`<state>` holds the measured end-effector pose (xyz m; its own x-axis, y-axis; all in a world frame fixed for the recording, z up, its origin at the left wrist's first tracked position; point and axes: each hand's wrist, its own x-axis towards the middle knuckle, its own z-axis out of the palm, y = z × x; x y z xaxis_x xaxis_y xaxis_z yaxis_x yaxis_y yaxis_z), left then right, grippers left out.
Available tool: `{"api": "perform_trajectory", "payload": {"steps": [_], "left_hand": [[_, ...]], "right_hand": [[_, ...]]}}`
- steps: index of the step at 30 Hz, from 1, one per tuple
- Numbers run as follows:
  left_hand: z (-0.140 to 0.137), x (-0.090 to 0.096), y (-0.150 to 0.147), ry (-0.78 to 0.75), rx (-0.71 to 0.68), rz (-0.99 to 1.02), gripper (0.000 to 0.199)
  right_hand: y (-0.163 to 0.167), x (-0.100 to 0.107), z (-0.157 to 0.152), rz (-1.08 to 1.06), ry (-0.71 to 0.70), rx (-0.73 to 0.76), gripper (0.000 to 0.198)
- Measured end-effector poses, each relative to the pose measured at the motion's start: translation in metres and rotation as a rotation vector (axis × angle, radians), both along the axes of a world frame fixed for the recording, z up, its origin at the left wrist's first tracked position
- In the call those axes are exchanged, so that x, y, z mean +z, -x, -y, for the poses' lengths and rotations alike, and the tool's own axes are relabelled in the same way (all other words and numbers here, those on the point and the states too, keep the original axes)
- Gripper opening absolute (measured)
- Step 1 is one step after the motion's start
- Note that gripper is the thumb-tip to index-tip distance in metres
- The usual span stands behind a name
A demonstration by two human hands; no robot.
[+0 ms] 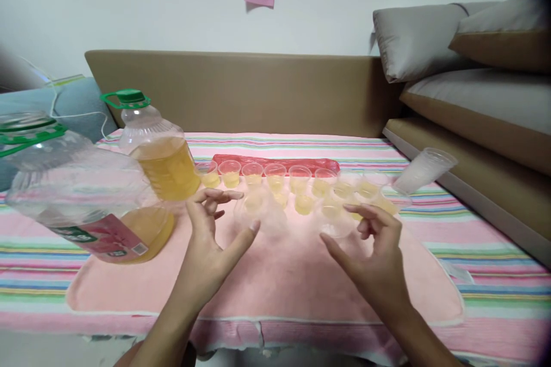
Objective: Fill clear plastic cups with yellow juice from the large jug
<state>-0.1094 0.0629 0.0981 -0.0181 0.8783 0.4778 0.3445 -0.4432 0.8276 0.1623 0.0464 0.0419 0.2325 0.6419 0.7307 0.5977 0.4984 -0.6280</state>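
My left hand (209,246) and right hand (376,249) curve beside blurred clear cups (264,215) over a pink mat (267,287).
On my left, a near jug (94,235) overlaps a far jug (166,169), both part full of yellow drink and crowding that side; then come my left thumb and fingers, parted around one cup. Rows of part-filled cups (275,179) stand just beyond, before a red strip (331,164); my right thumb and fingers gape likewise at another. I cannot tell whether either grips. Rightward, a cup stack (424,171) tilts near piled cushions (482,97).
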Motion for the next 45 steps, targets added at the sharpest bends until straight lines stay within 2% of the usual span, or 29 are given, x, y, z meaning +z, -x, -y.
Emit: {"api": "perform_trajectory", "payload": {"steps": [4,10,16,21,25,33,41,45], "left_hand": [[0.009,-0.008,-0.004,0.058,-0.048,-0.276,0.055],[0.011,-0.015,-0.016,0.21,-0.122,-0.441,0.057],[0.004,-0.016,-0.023,0.2,-0.118,-0.505,0.053],[0.001,-0.02,-0.026,0.154,-0.109,-0.524,0.05],[-0.001,-0.022,-0.028,0.164,-0.108,-0.537,0.051],[-0.004,-0.023,-0.028,0.157,-0.106,-0.554,0.05],[-0.002,-0.019,-0.028,0.194,-0.118,-0.558,0.051],[-0.003,-0.021,-0.027,0.203,-0.132,-0.573,0.055]], "right_hand": [[-0.028,0.008,-0.001,-0.084,-0.073,-0.052,0.071],[-0.091,0.013,-0.008,-0.117,-0.17,-0.243,0.077],[-0.168,-0.006,-0.021,-0.186,-0.121,-0.489,0.096],[-0.208,-0.025,-0.031,-0.263,-0.038,-0.659,0.095],[-0.225,-0.033,-0.043,-0.339,0.07,-0.752,0.094],[-0.244,-0.046,-0.067,-0.329,0.089,-0.752,0.092],[-0.241,-0.061,-0.062,-0.251,0.104,-0.756,0.084],[-0.238,-0.062,-0.059,-0.237,0.138,-0.764,0.09]]}}
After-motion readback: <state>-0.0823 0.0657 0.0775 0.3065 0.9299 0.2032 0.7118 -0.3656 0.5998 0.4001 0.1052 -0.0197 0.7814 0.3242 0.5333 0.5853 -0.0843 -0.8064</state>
